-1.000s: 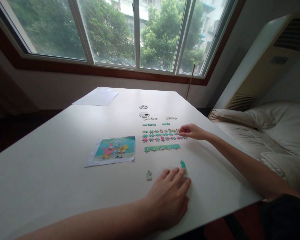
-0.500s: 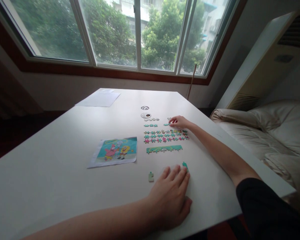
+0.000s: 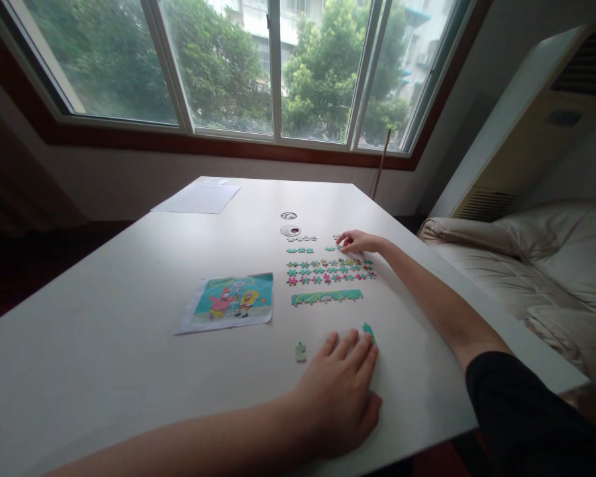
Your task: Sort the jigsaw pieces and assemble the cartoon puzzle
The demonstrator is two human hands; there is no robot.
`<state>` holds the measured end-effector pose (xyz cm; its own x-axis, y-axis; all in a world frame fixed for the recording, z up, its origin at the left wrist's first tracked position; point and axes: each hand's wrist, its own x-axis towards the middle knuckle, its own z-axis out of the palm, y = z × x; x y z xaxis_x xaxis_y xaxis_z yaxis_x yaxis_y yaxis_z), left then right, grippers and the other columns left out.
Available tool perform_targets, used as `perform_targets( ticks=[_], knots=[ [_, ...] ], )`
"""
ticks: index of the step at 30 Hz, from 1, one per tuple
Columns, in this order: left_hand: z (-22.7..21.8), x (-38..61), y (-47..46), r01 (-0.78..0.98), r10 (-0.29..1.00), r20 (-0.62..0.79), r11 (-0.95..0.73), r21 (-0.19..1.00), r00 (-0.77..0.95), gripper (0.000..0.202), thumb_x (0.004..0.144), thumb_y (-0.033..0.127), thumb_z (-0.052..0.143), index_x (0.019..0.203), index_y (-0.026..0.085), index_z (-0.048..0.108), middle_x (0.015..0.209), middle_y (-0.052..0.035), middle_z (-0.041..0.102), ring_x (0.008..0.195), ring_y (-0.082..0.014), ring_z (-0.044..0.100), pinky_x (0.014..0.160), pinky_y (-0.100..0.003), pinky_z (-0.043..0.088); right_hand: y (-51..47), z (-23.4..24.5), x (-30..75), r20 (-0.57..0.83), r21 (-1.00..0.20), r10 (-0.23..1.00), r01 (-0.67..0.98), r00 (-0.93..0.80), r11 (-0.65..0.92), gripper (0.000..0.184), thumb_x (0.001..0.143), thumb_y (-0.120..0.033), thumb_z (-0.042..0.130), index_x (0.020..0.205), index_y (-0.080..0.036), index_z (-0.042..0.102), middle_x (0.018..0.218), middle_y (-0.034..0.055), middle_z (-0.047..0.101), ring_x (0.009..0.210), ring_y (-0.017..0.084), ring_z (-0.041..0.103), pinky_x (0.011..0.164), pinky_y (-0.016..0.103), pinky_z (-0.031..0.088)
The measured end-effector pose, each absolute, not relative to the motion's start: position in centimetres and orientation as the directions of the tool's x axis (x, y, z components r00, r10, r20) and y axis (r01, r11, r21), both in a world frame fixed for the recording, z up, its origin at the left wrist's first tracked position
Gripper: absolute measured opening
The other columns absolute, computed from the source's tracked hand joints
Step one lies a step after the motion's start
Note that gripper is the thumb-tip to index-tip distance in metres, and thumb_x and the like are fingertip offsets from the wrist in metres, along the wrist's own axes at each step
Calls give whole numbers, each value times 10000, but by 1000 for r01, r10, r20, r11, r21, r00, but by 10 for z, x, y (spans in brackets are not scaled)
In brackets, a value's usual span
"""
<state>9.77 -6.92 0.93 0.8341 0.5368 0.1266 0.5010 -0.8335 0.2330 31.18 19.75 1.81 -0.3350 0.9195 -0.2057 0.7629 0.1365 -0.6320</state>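
My left hand lies flat on the white table, fingers stretched out. Its fingertips rest against a teal puzzle piece, which they partly cover. Left of that hand lies a pale green edge piece. Farther off, my right hand bends over the upper rows, with its fingertips at a small teal puzzle piece; the fingers hide part of it. Another teal piece sits just left of them. Nearer me are rows of loose pieces and a joined strip of green pieces.
A printed cartoon picture lies left of the pieces. Two round grommets are set in the table beyond them. White paper lies at the far left corner. A cream sofa stands to the right.
My right hand has shifted slightly to the right along the row of teal pieces. My left hand stays in place.
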Motion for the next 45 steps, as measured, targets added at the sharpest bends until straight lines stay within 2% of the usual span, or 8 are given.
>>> perform_targets(
  ticks=[13, 22, 30, 33, 36, 39, 42, 45],
  knots=[
    [9, 97, -68, 495, 536, 135, -832, 250, 834, 551, 891, 416, 293, 1357, 122, 296, 1416, -123, 319, 1272, -310, 287, 1016, -492, 247, 196, 18, 312, -250, -615, 915, 782, -316, 102, 230, 649, -282, 699, 791, -126, 608, 632, 2, 551, 480, 58, 434, 406, 181, 329],
    [9, 98, -69, 501, 539, 123, -830, 247, 833, 556, 888, 413, 309, 1360, 121, 291, 1416, -124, 316, 1269, -313, 286, 1015, -495, 247, 203, 20, 313, -232, -599, 929, 795, -287, 96, 271, 556, -244, 749, 748, -131, 595, 650, 2, 557, 511, 72, 455, 444, 195, 347],
    [9, 97, -69, 493, 537, 135, -831, 259, 833, 553, 888, 418, 288, 1355, 122, 297, 1417, -120, 316, 1264, -316, 292, 1012, -501, 256, 176, 29, 312, -86, -665, 928, 714, -363, 218, 261, 621, -301, 689, 769, -141, 546, 676, -7, 540, 598, 88, 478, 548, 215, 393],
    [9, 97, -69, 493, 537, 140, -831, 258, 832, 549, 888, 415, 284, 1350, 119, 303, 1413, -124, 322, 1260, -320, 295, 1011, -505, 256, 145, 41, 318, -85, -692, 883, 665, -461, 281, 292, 666, -368, 652, 816, -131, 570, 707, 0, 552, 628, 92, 482, 580, 225, 395],
    [9, 98, -69, 493, 537, 147, -832, 256, 831, 542, 890, 411, 278, 1341, 112, 315, 1403, -130, 335, 1251, -326, 304, 1004, -511, 261, 106, 52, 325, -246, -723, 702, 609, -668, 327, 337, 732, -415, 599, 889, -117, 599, 740, 22, 584, 648, 101, 498, 587, 230, 398],
    [8, 100, -69, 490, 536, 156, -834, 253, 830, 539, 888, 408, 279, 1333, 109, 324, 1398, -132, 342, 1246, -330, 308, 999, -518, 266, 70, 56, 328, -352, -692, 585, 624, -731, 363, 339, 751, -427, 586, 873, -113, 624, 750, 37, 604, 671, 111, 514, 605, 230, 404],
    [8, 100, -69, 489, 534, 160, -836, 250, 830, 538, 888, 405, 278, 1333, 106, 323, 1397, -133, 344, 1246, -331, 306, 1000, -520, 265, 50, 54, 331, -344, -666, 585, 630, -734, 399, 351, 760, -433, 576, 909, -120, 630, 772, 44, 613, 677, 114, 513, 605, 228, 408],
    [8, 99, -69, 485, 530, 156, -838, 251, 834, 539, 888, 407, 282, 1335, 109, 320, 1399, -131, 341, 1247, -326, 309, 1001, -515, 268, 43, 50, 339, -293, -646, 664, 654, -688, 393, 377, 746, -442, 589, 966, -138, 613, 861, 53, 612, 714, 122, 519, 632, 235, 422]
  ],
)
